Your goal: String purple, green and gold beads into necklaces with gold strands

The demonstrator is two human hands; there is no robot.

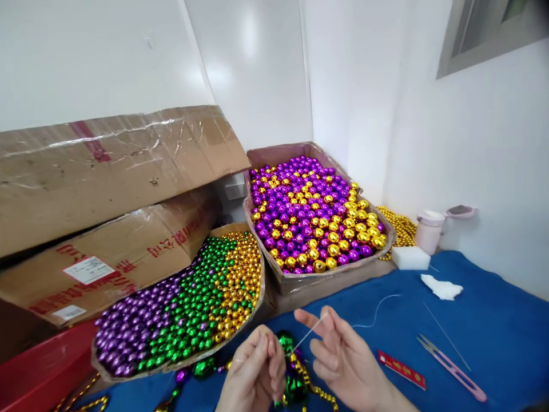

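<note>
Thin, smooth white thread (307, 336), stretched straight between two bare hands just above a blue cloth (364, 294), the left hand (255, 363) with thumb and fingers closed on one end, the right hand (341, 355) pinching it between thumb and forefinger. Beneath and beside them: glossy round green ornaments (295, 389) with gold beading, a flat red packet (402, 370), slim pink-handled snips (454, 369). Beyond: shiny purple, green and gold beads (184, 312) in a curved cardboard tray, then larger mirror-bright purple and gold balls (309, 212) in a tape-wrapped carton (317, 281).
</note>
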